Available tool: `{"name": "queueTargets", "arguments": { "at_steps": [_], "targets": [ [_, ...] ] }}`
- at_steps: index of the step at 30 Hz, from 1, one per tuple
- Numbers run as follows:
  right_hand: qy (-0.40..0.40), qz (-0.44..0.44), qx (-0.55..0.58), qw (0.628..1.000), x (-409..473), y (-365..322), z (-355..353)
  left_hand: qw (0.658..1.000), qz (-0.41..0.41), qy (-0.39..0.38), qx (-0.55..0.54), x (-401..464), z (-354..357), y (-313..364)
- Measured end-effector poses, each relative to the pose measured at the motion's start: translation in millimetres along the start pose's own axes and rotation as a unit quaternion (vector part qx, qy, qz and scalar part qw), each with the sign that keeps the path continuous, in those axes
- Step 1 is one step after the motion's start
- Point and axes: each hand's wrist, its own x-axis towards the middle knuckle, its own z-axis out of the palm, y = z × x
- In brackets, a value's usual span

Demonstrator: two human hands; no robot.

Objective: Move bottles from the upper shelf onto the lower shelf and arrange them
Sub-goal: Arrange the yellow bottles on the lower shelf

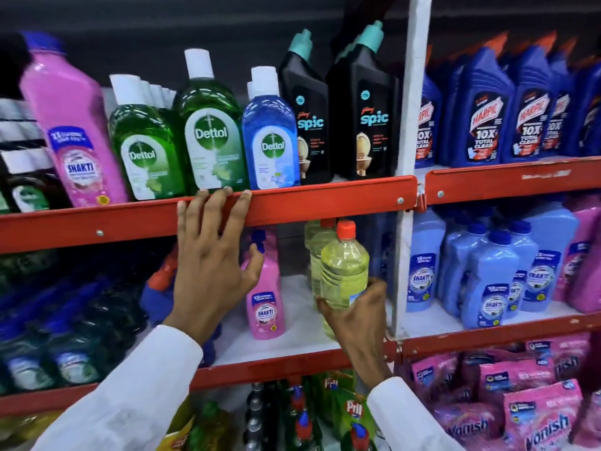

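My right hand (356, 315) grips a clear bottle of yellow liquid with a red cap (344, 265) on the white lower shelf (292, 333), in front of a second yellow bottle (314, 255). My left hand (211, 255) is spread open, its fingertips resting on the red front rail of the upper shelf (325, 198). Above that rail stand green Dettol bottles (211, 131), a blue Dettol bottle (270, 138), a tilted pink Shakti bottle (71, 125) and two black Spic bottles (361, 115). A small pink Shakti bottle (265, 297) stands on the lower shelf beside my left thumb.
A white upright post (408, 157) divides the bays. Blue Harpic bottles (487, 115) fill the right upper shelf, light blue bottles (481, 275) the right lower one. Dark bottles (65, 336) crowd the lower left. Pril bottles (351, 408) and pink Vanish packs (536, 418) sit below.
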Motion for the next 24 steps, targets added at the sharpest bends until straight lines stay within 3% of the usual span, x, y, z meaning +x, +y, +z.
{"name": "queueTargets", "arguments": {
  "at_steps": [13, 24],
  "targets": [
    [-0.013, 0.050, -0.041, 0.998, -2, 16, 28, 1.000, 0.004, 0.008, 0.001, 1, 2, 1],
    [-0.005, 0.001, -0.094, 0.996, -8, 6, 21, 0.999, 0.012, -0.025, 0.035, -1, -6, -2]
  ]
}}
